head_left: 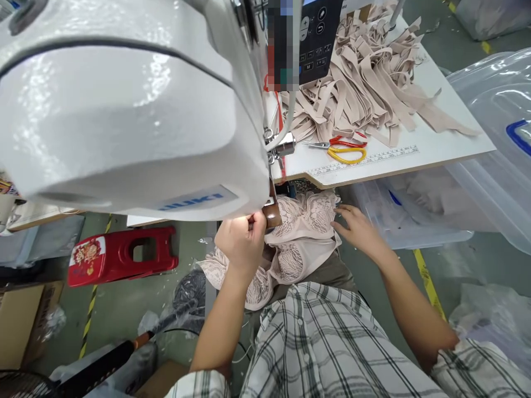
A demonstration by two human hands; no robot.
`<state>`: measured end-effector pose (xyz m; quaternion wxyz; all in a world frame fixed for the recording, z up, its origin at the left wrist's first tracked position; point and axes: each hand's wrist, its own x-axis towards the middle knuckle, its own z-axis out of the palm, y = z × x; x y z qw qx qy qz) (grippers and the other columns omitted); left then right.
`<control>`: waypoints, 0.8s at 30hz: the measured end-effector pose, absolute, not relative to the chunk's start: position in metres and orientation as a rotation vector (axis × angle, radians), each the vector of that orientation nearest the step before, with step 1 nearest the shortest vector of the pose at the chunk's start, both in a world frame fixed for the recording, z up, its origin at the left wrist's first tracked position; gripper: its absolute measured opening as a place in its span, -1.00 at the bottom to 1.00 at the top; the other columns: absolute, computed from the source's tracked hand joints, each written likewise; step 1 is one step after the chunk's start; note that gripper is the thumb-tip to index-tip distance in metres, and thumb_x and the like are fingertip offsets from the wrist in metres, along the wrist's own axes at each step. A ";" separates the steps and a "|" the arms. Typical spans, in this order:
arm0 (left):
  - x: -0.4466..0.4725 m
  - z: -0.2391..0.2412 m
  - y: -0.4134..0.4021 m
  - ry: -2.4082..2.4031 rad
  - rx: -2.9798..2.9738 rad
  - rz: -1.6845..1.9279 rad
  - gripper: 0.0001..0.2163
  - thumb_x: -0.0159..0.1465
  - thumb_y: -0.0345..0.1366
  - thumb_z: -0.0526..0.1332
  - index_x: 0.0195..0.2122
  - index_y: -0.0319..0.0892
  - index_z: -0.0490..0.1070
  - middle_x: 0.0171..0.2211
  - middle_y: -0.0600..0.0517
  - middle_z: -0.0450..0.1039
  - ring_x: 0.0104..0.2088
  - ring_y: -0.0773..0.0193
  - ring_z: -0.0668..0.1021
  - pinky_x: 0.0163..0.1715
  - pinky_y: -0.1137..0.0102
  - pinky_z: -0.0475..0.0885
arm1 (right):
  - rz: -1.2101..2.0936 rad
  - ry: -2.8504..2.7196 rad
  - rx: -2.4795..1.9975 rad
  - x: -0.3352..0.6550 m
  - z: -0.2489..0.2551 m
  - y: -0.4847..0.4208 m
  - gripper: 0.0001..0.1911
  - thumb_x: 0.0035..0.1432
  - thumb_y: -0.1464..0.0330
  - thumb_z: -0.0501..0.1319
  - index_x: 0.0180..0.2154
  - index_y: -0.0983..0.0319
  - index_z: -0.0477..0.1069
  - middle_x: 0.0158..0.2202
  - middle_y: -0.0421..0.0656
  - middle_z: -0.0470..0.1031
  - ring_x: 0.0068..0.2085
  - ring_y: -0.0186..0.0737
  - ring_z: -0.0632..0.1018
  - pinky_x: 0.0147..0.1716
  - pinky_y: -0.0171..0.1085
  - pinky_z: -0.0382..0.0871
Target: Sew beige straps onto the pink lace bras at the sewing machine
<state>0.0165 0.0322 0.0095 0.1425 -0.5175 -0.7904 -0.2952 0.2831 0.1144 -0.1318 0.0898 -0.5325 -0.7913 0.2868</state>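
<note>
Checked shirt (315,337), worn by the person: nearest item. Lap (334,271) in dark cloth, just beyond the shirt's hem.

Lace bra (309,215), pale pink: at the lap, beyond the near edge of the tabletop (450,148), between the two hands. Long axis roughly left to right. More matching lace cups (257,290) lie nearer the shirt and to the left, partly under the left forearm.

Right hand (354,224): fingers wide, nothing held; the bra lies to their left, its right end at the fingertips. Contact or a slight gap: cannot tell. Of the two, this hand appears the nearer to the bra's free end.

Left hand (243,240): fingers curled narrow, thumb against forefinger, at the bra's left side, beneath the machine head. Whether cloth is pinched there: hidden, cannot tell.

Sewing machine (124,127), white, above the left hand; brown guard (272,215) just beside the thumb.

Red stool (95,268), on its side, floor at left.

Tabletop, near edge: printed ruler (398,155); scissors (332,148), red and yellow handles, just behind it. Toward the far right corner: heap of fabric strips (365,83). Control panel (317,41), dark, left of the heap.
</note>
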 end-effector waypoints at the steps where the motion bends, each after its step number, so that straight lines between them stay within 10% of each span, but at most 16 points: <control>1: 0.017 0.010 0.033 -2.287 -1.483 -0.855 -0.60 0.27 -0.25 0.20 -0.72 -0.14 0.24 -0.75 0.14 0.07 -0.63 0.36 0.16 -0.55 0.39 0.02 | 0.860 -2.352 -1.579 0.282 -0.132 0.115 -0.48 0.24 0.17 0.07 0.10 0.36 0.42 0.20 0.22 0.36 0.24 0.19 0.39 0.21 0.11 0.31; 24: 0.022 0.012 0.035 -2.323 -1.445 -0.839 -0.64 0.23 -0.27 0.17 -0.72 -0.17 0.29 -0.76 0.16 0.10 -0.65 0.41 0.16 -0.56 0.42 0.02 | 0.954 -2.330 -1.517 0.276 -0.133 0.114 -0.54 0.24 0.15 0.11 0.05 0.28 0.45 0.21 0.17 0.37 0.25 0.21 0.39 0.16 0.13 0.37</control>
